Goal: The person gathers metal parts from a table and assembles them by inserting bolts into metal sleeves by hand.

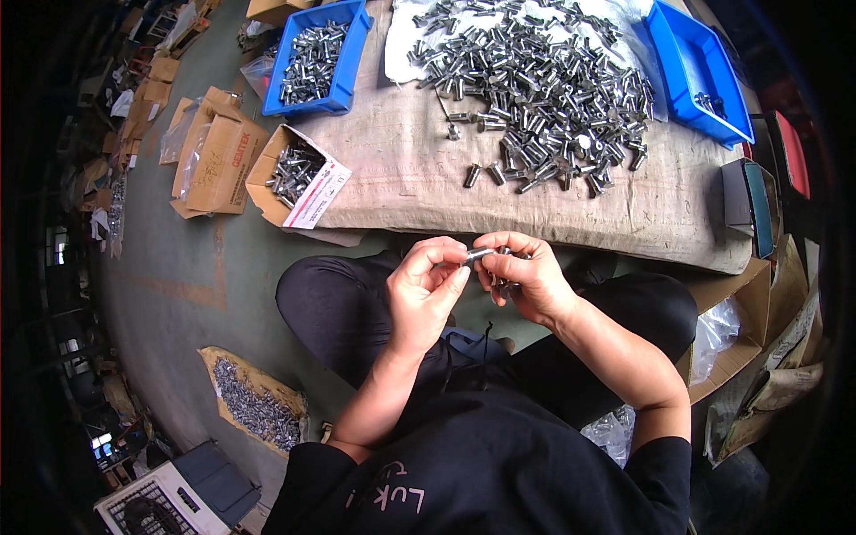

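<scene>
A short, shiny metal pin [477,255] lies crosswise between my two hands, just past the front edge of the table. Thumb and fingertips of my left hand [419,294] pinch its left end. My right hand [539,283] grips the other end and has a few more metal pins [506,288] bunched under its curled fingers. Beyond my hands, a large heap of similar metal pins [553,107] spreads over the cloth-covered table [392,183], partly on a white sheet [403,55]. Whether the pins are threaded is too small to tell.
A blue bin [346,85] full of pins stands at the table's far left, with an open carton [260,169] of pins nearer. Another blue bin [679,67] at the right holds a few. A sheet of small metal parts [214,366] lies on the floor, lower left.
</scene>
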`<state>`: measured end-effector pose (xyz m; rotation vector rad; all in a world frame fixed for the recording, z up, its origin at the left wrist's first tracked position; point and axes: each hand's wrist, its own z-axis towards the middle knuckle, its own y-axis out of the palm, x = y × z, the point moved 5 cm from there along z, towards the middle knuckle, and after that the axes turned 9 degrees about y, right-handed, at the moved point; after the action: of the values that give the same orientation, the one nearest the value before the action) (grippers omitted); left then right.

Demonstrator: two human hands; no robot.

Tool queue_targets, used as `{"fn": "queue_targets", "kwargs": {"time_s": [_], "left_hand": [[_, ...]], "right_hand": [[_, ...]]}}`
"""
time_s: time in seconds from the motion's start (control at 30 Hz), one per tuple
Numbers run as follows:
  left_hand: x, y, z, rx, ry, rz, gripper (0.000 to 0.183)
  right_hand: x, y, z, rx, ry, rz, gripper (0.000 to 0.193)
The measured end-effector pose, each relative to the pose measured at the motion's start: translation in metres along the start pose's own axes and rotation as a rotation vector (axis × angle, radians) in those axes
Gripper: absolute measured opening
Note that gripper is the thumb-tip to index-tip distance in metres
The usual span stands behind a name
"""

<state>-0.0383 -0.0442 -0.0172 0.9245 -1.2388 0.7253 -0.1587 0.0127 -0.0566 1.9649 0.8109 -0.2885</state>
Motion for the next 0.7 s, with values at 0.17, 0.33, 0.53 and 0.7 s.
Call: {"fn": "queue_targets", "kwargs": {"time_s": [0.17, 0.33, 0.53, 0.7], "left_hand": [[0.017, 0.012, 0.001, -0.212, 0.393, 0.425, 0.011], [0.020, 0.013, -0.001, -0.201, 0.390, 0.350, 0.014], [-0.023, -0.036, -0.004, 0.039, 0.043, 0.038, 0.012], [-0.095, -0.057, -0.015, 0.019, -0.105, 0.367, 0.017]], "right_hand": [[0.002, -0.001, -0.002, -0.024, 0.065, 0.085, 0.022], [0.009, -0.004, 0.002, -0.151, 0.105, 0.243, 0.020], [-0.026, -0.022, -0.010, -0.317, -0.119, 0.346, 0.022], [0.008, -0.049, 0.003, -0.005, 0.040, 0.067, 0.018]]}}
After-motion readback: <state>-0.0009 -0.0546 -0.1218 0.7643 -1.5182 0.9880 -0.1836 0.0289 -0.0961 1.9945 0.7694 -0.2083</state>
